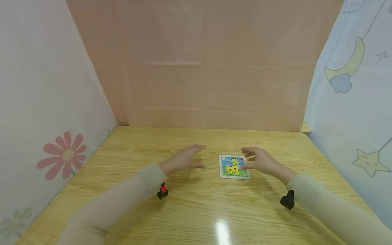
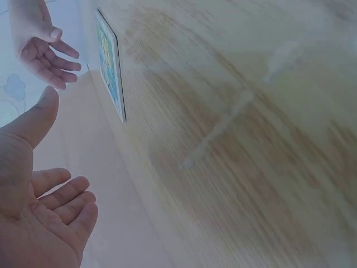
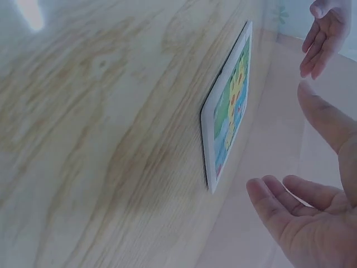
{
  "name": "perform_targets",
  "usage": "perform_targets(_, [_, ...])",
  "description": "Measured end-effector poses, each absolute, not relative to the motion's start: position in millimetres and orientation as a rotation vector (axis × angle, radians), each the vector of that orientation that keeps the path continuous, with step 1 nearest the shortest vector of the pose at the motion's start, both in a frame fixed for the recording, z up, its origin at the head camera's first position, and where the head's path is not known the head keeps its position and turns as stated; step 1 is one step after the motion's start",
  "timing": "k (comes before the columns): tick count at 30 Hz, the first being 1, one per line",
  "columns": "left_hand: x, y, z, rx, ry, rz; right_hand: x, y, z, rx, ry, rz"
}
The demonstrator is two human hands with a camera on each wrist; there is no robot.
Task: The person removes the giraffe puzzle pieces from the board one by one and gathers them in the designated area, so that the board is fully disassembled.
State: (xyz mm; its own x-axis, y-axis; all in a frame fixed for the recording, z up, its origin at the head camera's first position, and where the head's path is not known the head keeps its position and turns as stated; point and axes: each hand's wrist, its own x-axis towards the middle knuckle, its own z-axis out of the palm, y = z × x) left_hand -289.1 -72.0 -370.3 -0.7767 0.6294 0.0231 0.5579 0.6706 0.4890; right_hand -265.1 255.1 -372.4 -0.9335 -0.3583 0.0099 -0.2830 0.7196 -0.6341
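A square giraffe picture puzzle (image 1: 227, 173) with a white border lies flat on the wooden table (image 1: 190, 211), right of the middle. My right hand (image 1: 260, 161) hovers at its right side, thumb and fingers spread apart with nothing between them; in the head view the thumb overlaps the puzzle's edge. Off to the left, my left hand (image 1: 185, 159) is held above the table, its thumb apart from the fingers and its palm bare. The right wrist view shows the puzzle (image 3: 231, 106) beside the right hand (image 3: 312, 218), apart from it. Both palms face inward.
A pinkish-brown cloth (image 1: 202, 68) hangs behind the table's back edge. Pale printed curtains stand at both sides, one with a red flower (image 1: 65, 154), the other with a moon (image 1: 349, 64) and a star (image 1: 370, 162). Each sleeve carries a small black wrist device (image 1: 288, 200).
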Motion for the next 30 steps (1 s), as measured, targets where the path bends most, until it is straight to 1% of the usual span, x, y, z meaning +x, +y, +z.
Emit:
perform_targets(6, [-295, -58, -375, 0.938, 2.722, 0.768, -272, 245, -378, -0.48, 2.765, -1.078])
perform_targets(18, [-299, -25, -382, 0.89, 2.646, 0.848, -274, 231, -391, -0.321, 2.82, -0.992])
perform_targets(25, [-298, -9, -388, 0.888, 2.629, 0.798, -276, 226, -395, -0.335, 2.837, -0.87])
perform_targets(30, [-305, 0, -394, 0.914, 2.683, 0.722, -275, 223, -392, -0.358, 2.848, -0.83])
